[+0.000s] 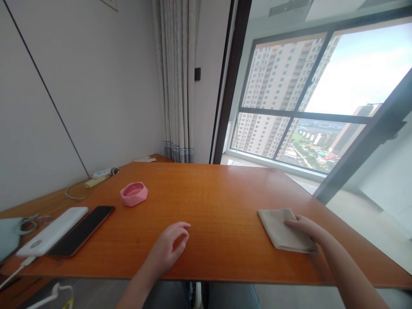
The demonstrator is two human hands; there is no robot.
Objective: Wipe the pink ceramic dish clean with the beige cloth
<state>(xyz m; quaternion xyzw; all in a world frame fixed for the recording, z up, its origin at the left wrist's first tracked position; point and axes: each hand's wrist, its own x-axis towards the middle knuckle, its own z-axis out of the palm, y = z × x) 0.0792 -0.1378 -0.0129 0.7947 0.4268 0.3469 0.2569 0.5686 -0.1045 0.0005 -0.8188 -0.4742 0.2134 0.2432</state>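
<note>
A folded beige cloth point(279, 229) lies at the right side of the wooden table point(212, 193). My right hand point(301, 226) grips its right edge, with the thumb on top and the other fingers hidden beneath the fabric. Near the front middle, my left hand point(170, 244) hovers or rests just over the wood, which I cannot tell. Its fingers are loosely curved, with a gap between thumb and forefinger and nothing in them. The nearest thing on its far left side is a pink angular ashtray-like dish point(134, 194).
On the left lie a black phone point(84, 231) and a white power bank point(53, 231) with a cable plugged in. A power strip point(102, 173) sits by the wall. A curtain point(178, 86) hangs behind the table; a large window point(289, 103) is at the right.
</note>
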